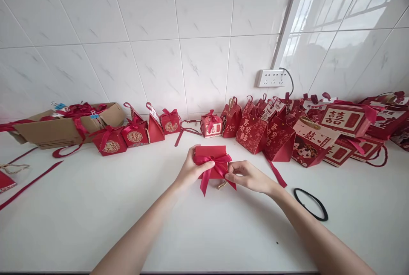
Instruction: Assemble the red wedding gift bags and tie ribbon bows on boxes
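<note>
A small red gift box (210,151) is between my two hands at the middle of the white table. A crimson ribbon bow (220,163) lies across its face, its tails hanging down. My left hand (195,166) wraps round the box's left side, thumb pressing on the ribbon near the knot. At the right edge, the fingers of my right hand (244,174) are pinched together at the bow's right side. Just below the box shows a bit of twisted gold cord (221,185).
Finished-looking red boxes (136,135) line the tiled wall, with patterned bags (252,132) further right. A cardboard box (51,132) of ribbons stands at left. A black hair tie (311,204) lies at right. A power strip (272,78) is on the wall.
</note>
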Demonstrator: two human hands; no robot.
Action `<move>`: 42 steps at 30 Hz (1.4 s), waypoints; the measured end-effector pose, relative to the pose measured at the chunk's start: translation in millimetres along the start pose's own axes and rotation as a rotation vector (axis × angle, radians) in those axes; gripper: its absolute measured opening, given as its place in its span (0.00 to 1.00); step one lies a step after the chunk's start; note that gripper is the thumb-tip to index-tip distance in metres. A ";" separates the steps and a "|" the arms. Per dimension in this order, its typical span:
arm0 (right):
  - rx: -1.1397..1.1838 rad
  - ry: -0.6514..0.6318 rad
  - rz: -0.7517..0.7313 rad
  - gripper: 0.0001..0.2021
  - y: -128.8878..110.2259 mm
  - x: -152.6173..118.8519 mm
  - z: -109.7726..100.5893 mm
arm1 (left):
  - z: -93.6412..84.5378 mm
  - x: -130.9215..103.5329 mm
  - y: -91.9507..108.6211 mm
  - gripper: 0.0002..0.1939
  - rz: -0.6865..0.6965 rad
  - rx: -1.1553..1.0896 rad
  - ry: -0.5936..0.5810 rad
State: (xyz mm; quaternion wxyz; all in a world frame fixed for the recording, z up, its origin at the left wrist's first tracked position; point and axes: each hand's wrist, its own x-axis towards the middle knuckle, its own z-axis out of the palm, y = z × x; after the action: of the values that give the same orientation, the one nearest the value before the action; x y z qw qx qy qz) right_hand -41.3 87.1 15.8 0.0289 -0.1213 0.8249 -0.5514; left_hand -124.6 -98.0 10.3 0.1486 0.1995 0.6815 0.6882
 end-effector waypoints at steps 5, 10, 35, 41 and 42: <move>0.043 -0.043 -0.023 0.17 1.9 -0.4 -2.2 | 3.8 -0.2 1.5 0.30 0.003 0.013 0.038; 0.039 -0.099 0.007 0.15 3.2 -2.0 -5.9 | 5.3 -0.5 2.1 0.32 0.006 0.021 0.056; 0.341 0.278 -0.026 0.19 6.4 6.6 2.1 | 7.2 -7.6 -10.0 0.13 0.220 0.310 0.236; 0.626 0.308 -0.004 0.22 11.9 11.8 8.6 | 16.5 -12.1 -12.1 0.11 0.326 0.350 0.329; 0.662 0.328 0.010 0.22 12.6 12.7 9.7 | 17.4 -12.9 -13.1 0.11 0.329 0.352 0.338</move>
State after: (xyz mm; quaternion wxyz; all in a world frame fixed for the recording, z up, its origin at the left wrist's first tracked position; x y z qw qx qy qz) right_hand -53.9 80.0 1.5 -0.0633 -0.0113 0.5960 -0.8004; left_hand -105.9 -88.5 -3.9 -0.1176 0.2125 0.7640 0.5977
